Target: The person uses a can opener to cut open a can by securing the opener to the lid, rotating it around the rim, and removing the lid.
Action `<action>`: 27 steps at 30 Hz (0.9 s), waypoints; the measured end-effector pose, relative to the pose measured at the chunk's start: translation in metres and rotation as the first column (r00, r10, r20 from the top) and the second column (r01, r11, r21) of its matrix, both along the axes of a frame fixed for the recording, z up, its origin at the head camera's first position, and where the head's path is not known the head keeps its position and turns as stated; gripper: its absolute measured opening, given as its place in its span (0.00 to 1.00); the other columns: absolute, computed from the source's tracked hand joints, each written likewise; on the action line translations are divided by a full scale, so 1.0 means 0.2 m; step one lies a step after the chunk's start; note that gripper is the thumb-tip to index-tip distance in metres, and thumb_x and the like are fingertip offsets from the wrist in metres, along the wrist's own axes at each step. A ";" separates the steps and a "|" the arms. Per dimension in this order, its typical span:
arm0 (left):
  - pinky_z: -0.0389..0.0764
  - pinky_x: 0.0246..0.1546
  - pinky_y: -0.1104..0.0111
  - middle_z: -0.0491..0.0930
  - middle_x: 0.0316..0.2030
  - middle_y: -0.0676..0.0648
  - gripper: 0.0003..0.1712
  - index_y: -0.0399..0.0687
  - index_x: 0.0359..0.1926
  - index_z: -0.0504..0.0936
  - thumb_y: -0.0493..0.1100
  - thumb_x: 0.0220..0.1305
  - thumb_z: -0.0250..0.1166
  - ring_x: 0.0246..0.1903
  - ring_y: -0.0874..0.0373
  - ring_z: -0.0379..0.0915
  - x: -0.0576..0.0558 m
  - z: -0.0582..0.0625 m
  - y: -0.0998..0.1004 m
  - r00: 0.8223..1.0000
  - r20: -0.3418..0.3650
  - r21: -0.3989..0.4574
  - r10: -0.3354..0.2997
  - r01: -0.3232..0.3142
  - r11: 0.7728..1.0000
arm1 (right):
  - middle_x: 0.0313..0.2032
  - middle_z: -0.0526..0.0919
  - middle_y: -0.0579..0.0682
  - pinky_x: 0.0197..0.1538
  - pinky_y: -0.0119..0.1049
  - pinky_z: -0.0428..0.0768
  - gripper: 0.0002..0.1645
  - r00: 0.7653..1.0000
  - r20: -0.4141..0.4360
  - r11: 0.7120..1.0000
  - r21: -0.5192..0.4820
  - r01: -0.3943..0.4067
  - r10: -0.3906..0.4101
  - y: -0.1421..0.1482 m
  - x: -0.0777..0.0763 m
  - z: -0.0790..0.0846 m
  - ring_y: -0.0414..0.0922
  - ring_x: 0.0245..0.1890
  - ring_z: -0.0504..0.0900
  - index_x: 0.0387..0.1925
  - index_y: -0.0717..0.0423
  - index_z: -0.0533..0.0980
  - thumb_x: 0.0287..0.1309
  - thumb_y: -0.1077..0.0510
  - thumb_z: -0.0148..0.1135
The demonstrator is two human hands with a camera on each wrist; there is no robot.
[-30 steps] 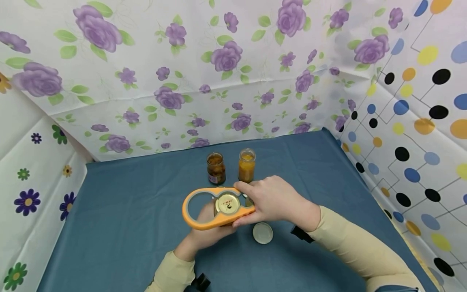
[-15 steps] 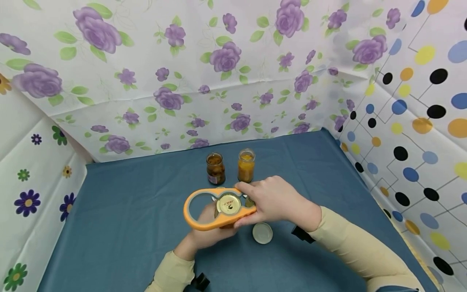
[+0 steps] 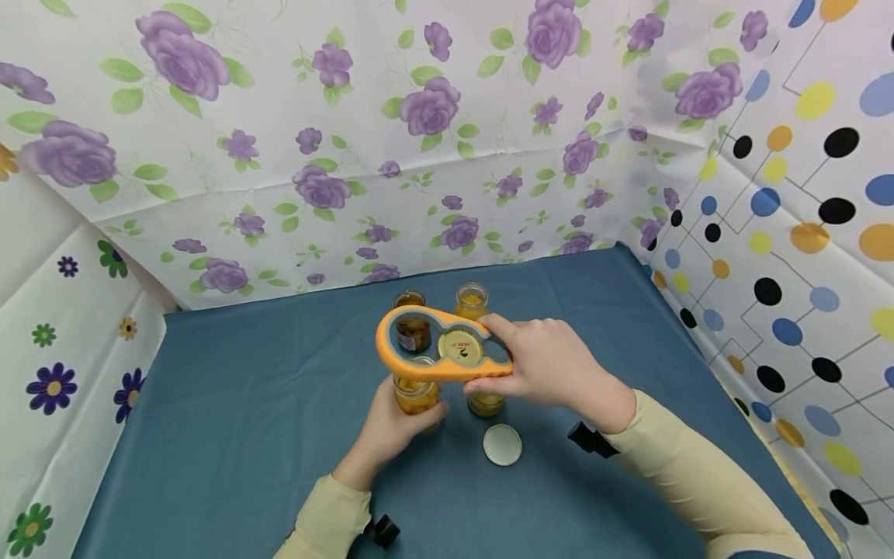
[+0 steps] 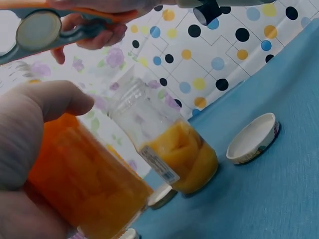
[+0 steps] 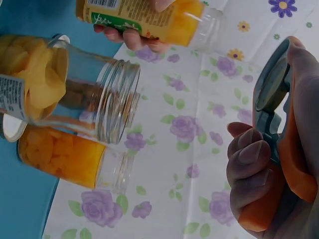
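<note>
My right hand (image 3: 552, 361) grips an orange and grey jar opener (image 3: 412, 371) by its handle end. A gold lid (image 3: 461, 347) sits in the opener's smaller ring. Below and left of it, my left hand (image 3: 391, 427) is wrapped round a glass jar of orange fruit (image 3: 417, 397). The rim of that jar is bare in the right wrist view, where its yellow and green label (image 5: 119, 22) also shows. Beneath the right hand stands an uncapped jar of yellow fruit pieces (image 4: 184, 154), largely covered by the opener and hand in the head view.
An uncapped brown jar (image 3: 414, 335) and an uncapped jar of yellow fruit (image 3: 472, 299) stand at the back of the blue tablecloth (image 3: 244, 404). A white-lined lid (image 3: 502, 445) lies upturned in front. Patterned sheets (image 3: 314, 140) enclose the back and sides.
The right hand has lifted the jar opener up and to the right, with the gold lid in it. The left hand's jar now shows its uncovered mouth, apart from the lid.
</note>
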State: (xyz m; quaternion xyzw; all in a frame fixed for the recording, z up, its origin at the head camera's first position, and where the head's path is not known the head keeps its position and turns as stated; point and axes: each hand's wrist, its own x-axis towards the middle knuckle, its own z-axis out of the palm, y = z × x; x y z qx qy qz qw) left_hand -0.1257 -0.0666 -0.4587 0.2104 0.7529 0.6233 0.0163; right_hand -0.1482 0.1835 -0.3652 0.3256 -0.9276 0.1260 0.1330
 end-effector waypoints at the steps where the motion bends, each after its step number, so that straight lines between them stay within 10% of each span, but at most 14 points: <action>1: 0.81 0.47 0.49 0.80 0.46 0.39 0.27 0.46 0.55 0.73 0.34 0.57 0.73 0.43 0.57 0.77 -0.01 -0.01 0.00 1.000 0.014 0.005 0.020 -0.020 1.000 | 0.15 0.66 0.34 0.12 0.30 0.64 0.49 1.000 0.003 1.000 -0.005 0.011 -0.011 0.01 0.00 0.00 0.32 0.10 0.62 0.57 0.47 0.72 0.44 0.19 0.63; 9: 0.79 0.49 0.50 0.78 0.46 0.44 0.28 0.48 0.56 0.73 0.36 0.56 0.74 0.44 0.58 0.76 -0.05 -0.09 0.03 0.992 0.068 0.027 0.103 -0.105 0.994 | 0.13 0.64 0.37 0.11 0.32 0.62 0.50 0.999 0.028 0.999 -0.021 0.045 -0.044 0.03 0.00 0.00 0.35 0.09 0.60 0.58 0.46 0.72 0.47 0.16 0.56; 27: 0.80 0.46 0.48 0.77 0.46 0.44 0.32 0.47 0.59 0.71 0.35 0.55 0.75 0.43 0.55 0.76 -0.09 -0.21 0.05 0.994 -0.066 0.006 0.086 -0.086 0.996 | 0.12 0.64 0.38 0.11 0.32 0.62 0.47 0.997 0.066 0.998 -0.021 0.052 -0.050 0.03 -0.02 -0.02 0.36 0.08 0.60 0.54 0.45 0.72 0.49 0.15 0.51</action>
